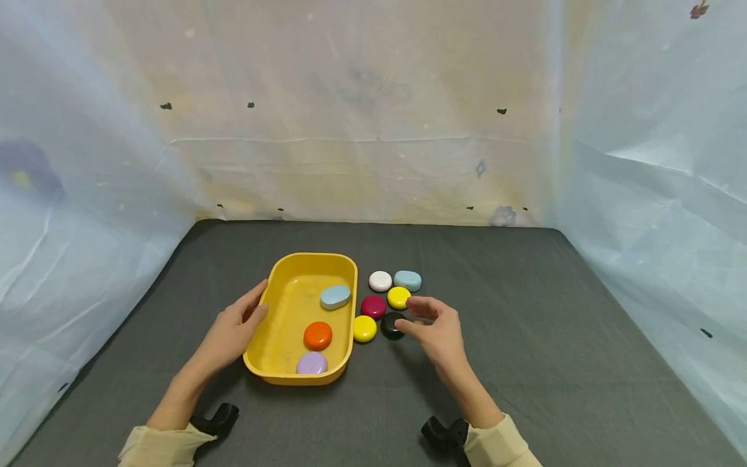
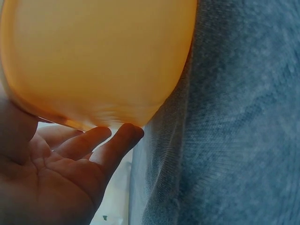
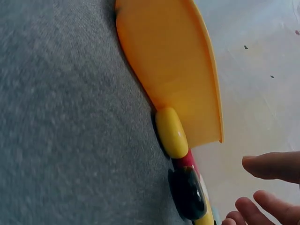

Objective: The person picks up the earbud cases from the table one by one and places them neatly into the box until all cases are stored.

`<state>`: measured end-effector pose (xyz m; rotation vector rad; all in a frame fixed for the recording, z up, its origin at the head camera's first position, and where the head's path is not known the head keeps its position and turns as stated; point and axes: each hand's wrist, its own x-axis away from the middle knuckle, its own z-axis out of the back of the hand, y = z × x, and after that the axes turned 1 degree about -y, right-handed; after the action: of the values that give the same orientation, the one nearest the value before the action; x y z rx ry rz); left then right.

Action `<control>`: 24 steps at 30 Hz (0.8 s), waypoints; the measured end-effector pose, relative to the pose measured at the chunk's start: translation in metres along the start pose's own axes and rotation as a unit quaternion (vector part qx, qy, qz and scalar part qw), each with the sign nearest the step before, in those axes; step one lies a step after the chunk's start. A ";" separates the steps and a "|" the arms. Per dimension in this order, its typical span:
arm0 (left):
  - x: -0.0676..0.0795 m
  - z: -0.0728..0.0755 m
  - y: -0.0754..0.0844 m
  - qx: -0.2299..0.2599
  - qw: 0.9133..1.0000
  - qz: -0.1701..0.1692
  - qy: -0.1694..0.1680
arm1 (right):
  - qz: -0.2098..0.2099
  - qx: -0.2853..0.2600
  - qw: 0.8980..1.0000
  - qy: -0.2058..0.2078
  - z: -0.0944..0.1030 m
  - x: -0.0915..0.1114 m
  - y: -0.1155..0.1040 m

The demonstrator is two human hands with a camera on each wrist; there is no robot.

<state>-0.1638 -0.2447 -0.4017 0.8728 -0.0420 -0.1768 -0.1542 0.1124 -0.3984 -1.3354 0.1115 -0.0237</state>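
My left hand [image 1: 236,327] rests at the left side of a yellow tray [image 1: 281,311], thumb by the rim. In the left wrist view its fingertips [image 2: 129,131] touch the tray's outer wall. Inside the tray are a pale blue oval piece [image 1: 335,296], an orange round piece [image 1: 318,335] and a lilac piece [image 1: 312,363]. To the tray's right, my right hand [image 1: 434,331] hovers over a black round piece [image 1: 391,326], thumb and fingers apart. The right wrist view has the black piece [image 3: 186,193] on the cloth below this hand, with nothing between the fingers.
Beside the tray lie a white piece [image 1: 380,281], a light blue piece [image 1: 407,280], a dark red piece [image 1: 373,307] and two yellow pieces, one [image 1: 364,329] close against the tray wall. Dark grey cloth [image 1: 525,363] covers the table; pale plastic sheets [image 1: 373,130] hang around it.
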 end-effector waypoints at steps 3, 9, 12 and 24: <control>-0.001 -0.001 0.000 -0.003 1.000 -0.006 0.000 | 0.004 0.016 1.000 0.007 0.001 -0.001 0.003; -0.002 -0.002 0.003 0.003 1.000 -0.003 0.000 | 0.003 0.036 0.999 0.004 0.001 -0.001 0.005; -0.002 -0.003 0.003 0.006 1.000 -0.005 0.001 | 0.004 0.043 0.999 0.007 0.001 0.001 0.005; 0.000 0.001 0.000 0.005 1.000 0.001 0.003 | 0.043 0.070 0.997 0.003 -0.006 0.002 0.006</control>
<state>-0.1635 -0.2453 -0.4010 0.8834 -0.0371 -0.1726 -0.1532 0.1075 -0.4058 -1.1902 0.1686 0.0372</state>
